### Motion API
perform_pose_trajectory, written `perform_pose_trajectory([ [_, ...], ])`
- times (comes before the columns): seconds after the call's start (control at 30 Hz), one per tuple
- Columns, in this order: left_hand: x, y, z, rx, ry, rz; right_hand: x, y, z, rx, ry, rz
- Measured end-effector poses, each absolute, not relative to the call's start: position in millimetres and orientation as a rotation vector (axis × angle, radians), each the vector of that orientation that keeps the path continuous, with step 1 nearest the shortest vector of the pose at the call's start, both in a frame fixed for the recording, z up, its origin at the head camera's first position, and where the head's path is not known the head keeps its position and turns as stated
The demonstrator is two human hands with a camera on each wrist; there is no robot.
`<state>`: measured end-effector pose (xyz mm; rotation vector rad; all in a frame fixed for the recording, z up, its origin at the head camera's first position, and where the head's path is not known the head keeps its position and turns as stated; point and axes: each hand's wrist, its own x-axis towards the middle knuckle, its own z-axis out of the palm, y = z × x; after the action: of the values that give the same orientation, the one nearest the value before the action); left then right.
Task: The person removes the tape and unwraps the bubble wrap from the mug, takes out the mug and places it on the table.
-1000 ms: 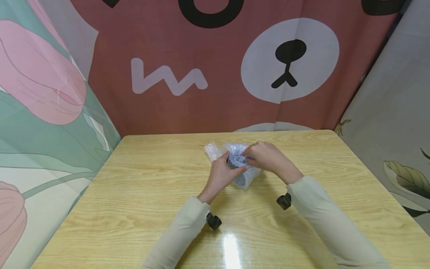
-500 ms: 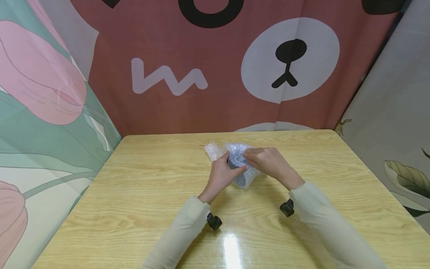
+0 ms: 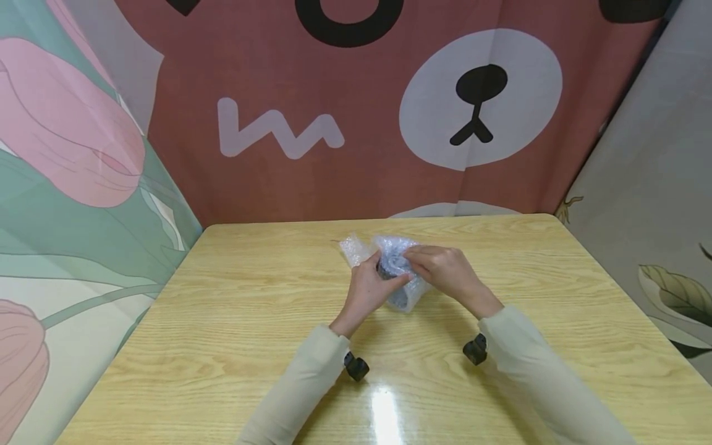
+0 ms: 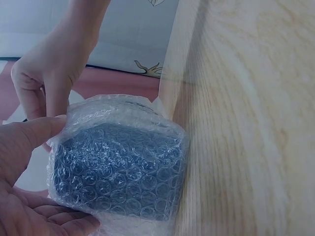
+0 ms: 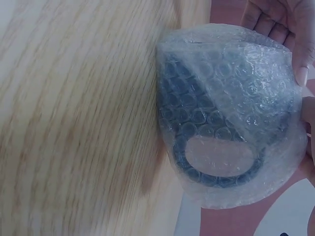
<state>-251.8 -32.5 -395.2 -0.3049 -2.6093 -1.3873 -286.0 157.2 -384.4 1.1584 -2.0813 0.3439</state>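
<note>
A blue mug (image 5: 182,93) stands upright on the table, wrapped in bubble wrap (image 4: 118,105). In the right wrist view its handle shows through the wrap. The left hand (image 3: 367,290) grips the wrapped mug near the top, thumb on the near side and fingers round the left side. At the mug's mouth, the right hand (image 3: 447,269) pinches gathered bubble wrap with curled fingers; its fingertips are partly hidden. A loose flap of wrap sticks out to the far left in the head view.
The wood-grain table (image 3: 250,309) has its far edge against a brown bear-print curtain (image 3: 367,167). Flower-print cloth hangs at the left and leaf-print cloth at the right. Small black cameras sit under both sleeves.
Over the mug's mouth, the right hand has shifted slightly and turned, its wrist coming a little lower and nearer. The left hand and the mug have hardly moved.
</note>
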Motion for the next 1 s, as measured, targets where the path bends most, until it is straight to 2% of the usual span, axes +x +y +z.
perform_pose_trajectory([
  [1.0, -253.2, -34.1, -395.6, -0.397, -2.595, -1.261, -290.9, 155.4, -387.6, 0.975, -2.031, 0.817],
])
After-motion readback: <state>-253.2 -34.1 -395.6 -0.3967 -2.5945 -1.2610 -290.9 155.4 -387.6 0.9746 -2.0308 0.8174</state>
